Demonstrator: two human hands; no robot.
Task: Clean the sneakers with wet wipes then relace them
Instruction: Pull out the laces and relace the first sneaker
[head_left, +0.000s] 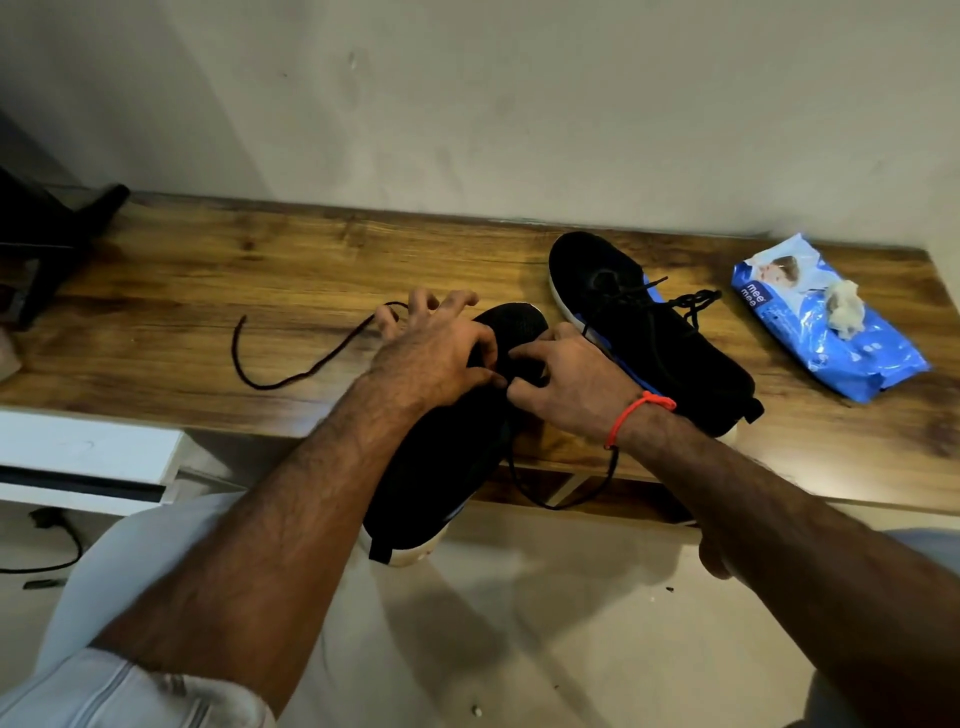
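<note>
While the near sneaker (441, 441) lies half over the front edge of the wooden table (208, 270), we pinch its lace (291, 379) at the eyelets with our left hand (431, 358) and our right hand (566, 384), fingers curled. One lace end trails left across the wood. Beside it sits the second sneaker (649, 332), already laced, with the wipes pack (826, 322) further right.

You see two black sneakers (649, 332) with white soles, a black lace (291, 364), a blue-and-white wipes pack (826, 332), an orange wrist thread (636, 415), and a brown wood-grain counter (260, 270).
</note>
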